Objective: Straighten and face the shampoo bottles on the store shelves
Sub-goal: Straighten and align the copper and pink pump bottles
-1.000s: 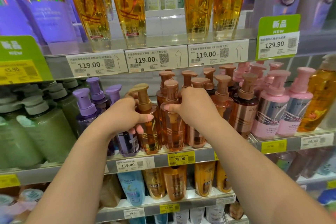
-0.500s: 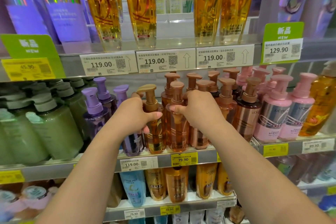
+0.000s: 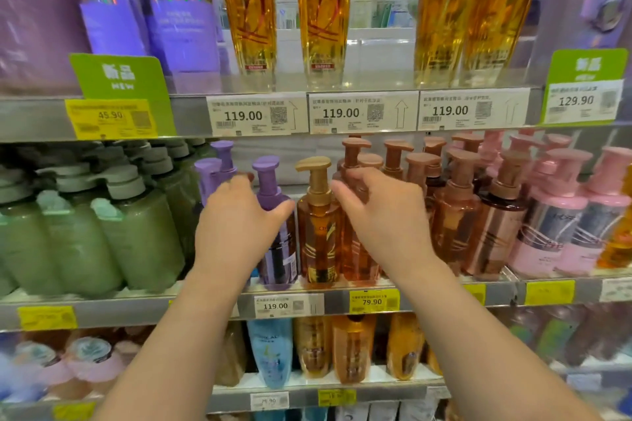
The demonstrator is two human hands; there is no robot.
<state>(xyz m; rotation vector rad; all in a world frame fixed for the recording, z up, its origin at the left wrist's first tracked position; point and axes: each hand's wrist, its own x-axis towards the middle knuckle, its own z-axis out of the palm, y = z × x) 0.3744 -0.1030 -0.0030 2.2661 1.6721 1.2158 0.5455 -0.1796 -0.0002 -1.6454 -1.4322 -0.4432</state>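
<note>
At the shelf [image 3: 335, 299] front edge, one purple bottle [image 3: 275, 215] is gripped by the left hand [image 3: 236, 225]. One amber bottle [image 3: 355, 249] is gripped by the right hand [image 3: 379, 215]. One gold bottle [image 3: 318, 222] is stood between.

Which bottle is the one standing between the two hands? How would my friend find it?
Look at the middle shelf, above the 79.90 yellow price tag. Between the left hand and right hand stands the amber bottle. It alone has a shiny gold pump; its neighbours' pumps are purple or brown.
</note>
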